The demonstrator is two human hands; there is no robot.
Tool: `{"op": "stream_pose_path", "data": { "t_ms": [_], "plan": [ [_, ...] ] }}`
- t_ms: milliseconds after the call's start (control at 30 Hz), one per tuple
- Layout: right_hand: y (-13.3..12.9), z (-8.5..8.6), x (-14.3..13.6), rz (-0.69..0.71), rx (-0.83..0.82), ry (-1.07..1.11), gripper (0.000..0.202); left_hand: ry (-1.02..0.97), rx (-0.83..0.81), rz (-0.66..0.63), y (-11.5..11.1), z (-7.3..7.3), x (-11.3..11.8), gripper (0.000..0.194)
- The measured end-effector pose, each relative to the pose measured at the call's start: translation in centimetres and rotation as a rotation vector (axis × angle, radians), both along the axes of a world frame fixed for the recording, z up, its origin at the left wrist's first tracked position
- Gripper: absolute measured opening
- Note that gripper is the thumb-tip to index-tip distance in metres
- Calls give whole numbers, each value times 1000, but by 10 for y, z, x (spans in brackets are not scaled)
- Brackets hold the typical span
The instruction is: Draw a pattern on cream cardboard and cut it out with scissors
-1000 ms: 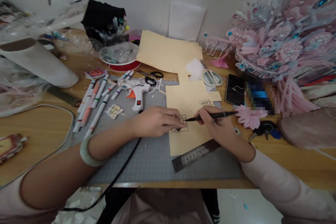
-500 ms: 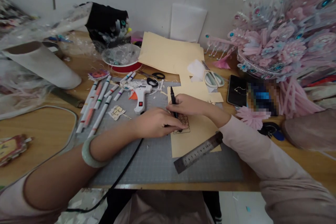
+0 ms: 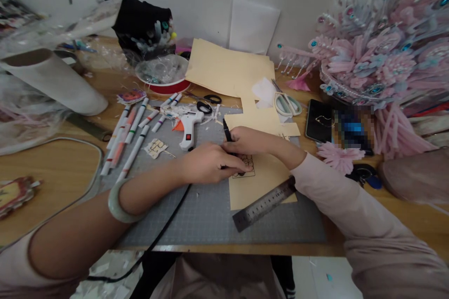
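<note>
My right hand (image 3: 245, 140) is closed around a black pen (image 3: 227, 130), its tip hidden behind my fingers. Under both hands lies a cream card (image 3: 263, 184) with a black-outlined box of small loops (image 3: 248, 163). My left hand (image 3: 213, 163) rests on the card at the drawing, fingers extended and pointing right, holding nothing. A steel ruler (image 3: 264, 203) lies slanted across the card's lower part, its far end near my right sleeve.
A white glue gun (image 3: 188, 131), several markers (image 3: 135, 152) and black-handled scissors (image 3: 204, 106) lie left of the card. Green-handled scissors (image 3: 287, 104), a phone (image 3: 319, 120) and a pink beaded headpiece (image 3: 375, 65) are at right. A black cable (image 3: 166, 229) crosses the grey mat (image 3: 206, 215).
The pen's upper end has tilted a little to the left in my right hand. My left hand stays in nearly the same place. The camera view has shifted slightly.
</note>
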State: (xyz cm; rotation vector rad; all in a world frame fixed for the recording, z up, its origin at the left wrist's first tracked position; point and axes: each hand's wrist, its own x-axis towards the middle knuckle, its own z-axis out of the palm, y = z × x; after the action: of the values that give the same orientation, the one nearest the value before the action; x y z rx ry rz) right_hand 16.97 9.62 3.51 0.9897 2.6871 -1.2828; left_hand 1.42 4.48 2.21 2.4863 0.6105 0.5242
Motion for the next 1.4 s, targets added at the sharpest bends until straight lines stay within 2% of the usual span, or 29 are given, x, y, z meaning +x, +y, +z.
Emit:
{"op": "stream_pose_path", "data": {
  "t_ms": [200,333,433,500,633,700,867,967,1167,1400],
  "plan": [
    [1,0,-1,-47,46,-22,31,17,-21,14,0,1,1,24],
    [2,0,1,-53,11,-46,32,14,-28,4,0,1,1,25],
    [3,1,8,-75,-27,26,30,28,5,6,0,0,1,24],
    [0,3,16,-179,-50,123,28,27,52,8,-1,0,1,25],
    [-21,7,38,-591,-66,332,29,-25,147,-62,0,3,2,27],
    [-38,4,49,-753,-54,420,31,-39,188,-74,1,4,3,26],
    [-71,-13,71,-952,42,468,30,-95,251,-80,1,3,4,22],
    [-76,-18,76,-971,90,500,31,-125,281,-54,1,0,5,23],
    [-76,-15,78,-892,141,487,33,-201,267,15,-1,-4,10,20],
    [-76,-18,77,-858,147,461,32,-161,244,17,-1,-6,11,20]
  ]
}}
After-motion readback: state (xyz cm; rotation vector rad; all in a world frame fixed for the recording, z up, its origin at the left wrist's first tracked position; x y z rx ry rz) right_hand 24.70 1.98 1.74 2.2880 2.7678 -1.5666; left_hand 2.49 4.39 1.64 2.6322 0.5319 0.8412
